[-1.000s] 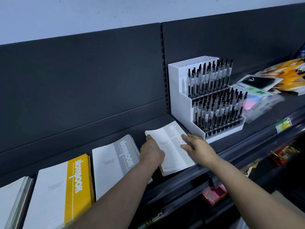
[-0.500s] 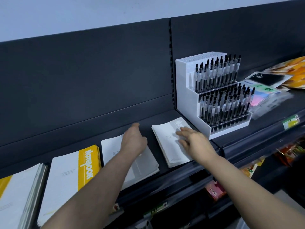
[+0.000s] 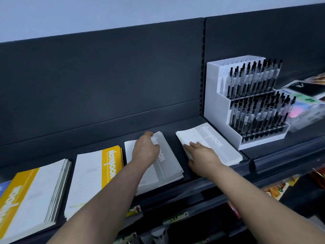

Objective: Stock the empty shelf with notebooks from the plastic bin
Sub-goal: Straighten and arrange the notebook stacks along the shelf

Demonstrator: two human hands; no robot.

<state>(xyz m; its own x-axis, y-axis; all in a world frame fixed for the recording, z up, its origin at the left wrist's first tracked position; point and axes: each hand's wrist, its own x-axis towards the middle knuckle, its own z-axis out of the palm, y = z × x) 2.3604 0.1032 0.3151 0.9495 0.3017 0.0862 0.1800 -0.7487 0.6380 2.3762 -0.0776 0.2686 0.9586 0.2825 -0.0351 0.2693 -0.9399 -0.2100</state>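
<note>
Several stacks of notebooks lie flat on the dark shelf (image 3: 109, 136). Two stacks with yellow bands, one (image 3: 29, 194) at far left and one (image 3: 95, 175) beside it, lie untouched. My left hand (image 3: 146, 152) rests on the grey-banded stack (image 3: 167, 166) in the middle, fingers reaching over its far edge. My right hand (image 3: 200, 154) lies flat with straight fingers on the left edge of another grey-banded stack (image 3: 212, 143) next to the pen display. The plastic bin is out of view.
A white tiered display of black pens (image 3: 246, 103) stands right of the notebooks. Packaged stationery (image 3: 306, 103) lies at far right. Lower shelves (image 3: 175, 217) with small goods show below the front rail. The dark back panel (image 3: 105, 76) rises behind.
My left hand left the right grey stack and moved onto the middle grey stack. My right hand slid to the right stack's left edge. The camera view shifted left.
</note>
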